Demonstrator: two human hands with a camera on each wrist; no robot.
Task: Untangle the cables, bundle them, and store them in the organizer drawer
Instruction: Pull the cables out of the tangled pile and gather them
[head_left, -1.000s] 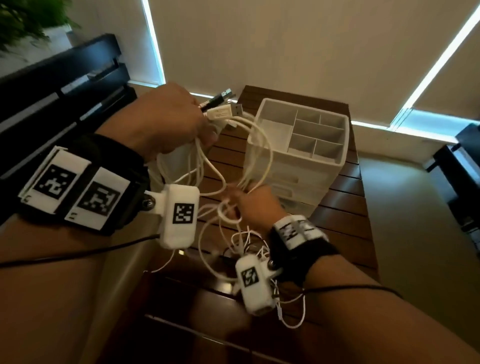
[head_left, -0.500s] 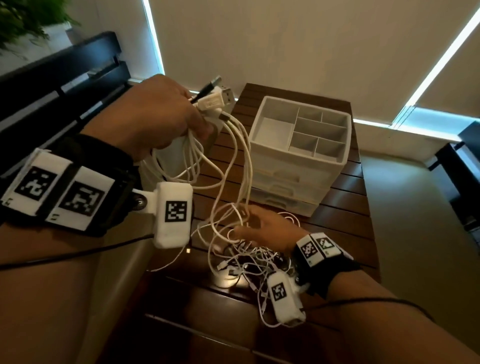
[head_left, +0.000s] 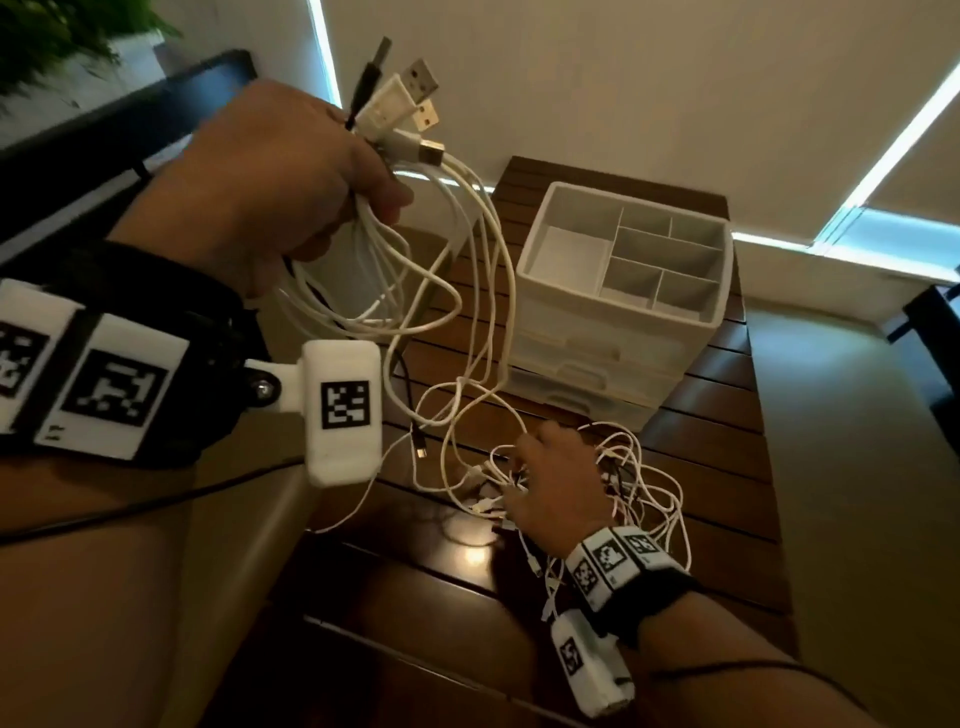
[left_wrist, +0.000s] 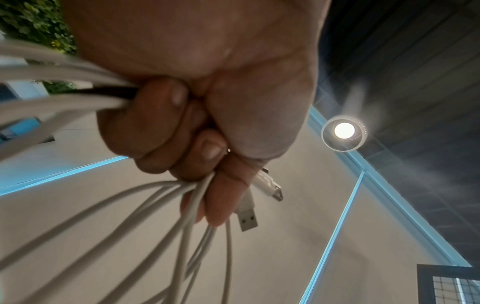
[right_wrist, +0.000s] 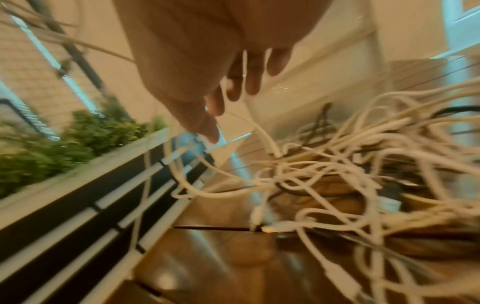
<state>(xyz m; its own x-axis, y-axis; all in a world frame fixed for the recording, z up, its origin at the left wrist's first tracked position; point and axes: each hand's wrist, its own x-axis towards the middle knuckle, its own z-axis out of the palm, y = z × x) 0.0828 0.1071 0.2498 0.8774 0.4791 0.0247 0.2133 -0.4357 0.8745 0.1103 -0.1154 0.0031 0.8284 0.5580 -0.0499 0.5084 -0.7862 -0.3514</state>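
My left hand (head_left: 291, 176) is raised at the upper left and grips a bunch of cables (head_left: 467, 249), mostly white with one black, near their USB plugs (head_left: 410, 98). The left wrist view shows its fingers (left_wrist: 166, 127) curled tight round those cables (left_wrist: 161, 226). The strands hang down to a tangled heap (head_left: 618, 483) on the wooden table (head_left: 717, 467). My right hand (head_left: 556, 483) lies low over that heap with its fingers straight; a thin strand (right_wrist: 244, 61) runs between the fingers (right_wrist: 255, 82) in the blurred right wrist view. The white organizer (head_left: 618, 296) stands behind, its drawers shut.
The organizer's top tray (head_left: 670, 254) has several empty compartments. A dark slatted bench (head_left: 130, 130) and a planter with green plants (right_wrist: 64, 148) stand to the left. The floor (head_left: 857, 467) drops away beyond the table's right edge.
My left hand has risen with the plug ends, drawing the cables up. My right hand has dropped from mid-air down onto the tangled heap on the table.
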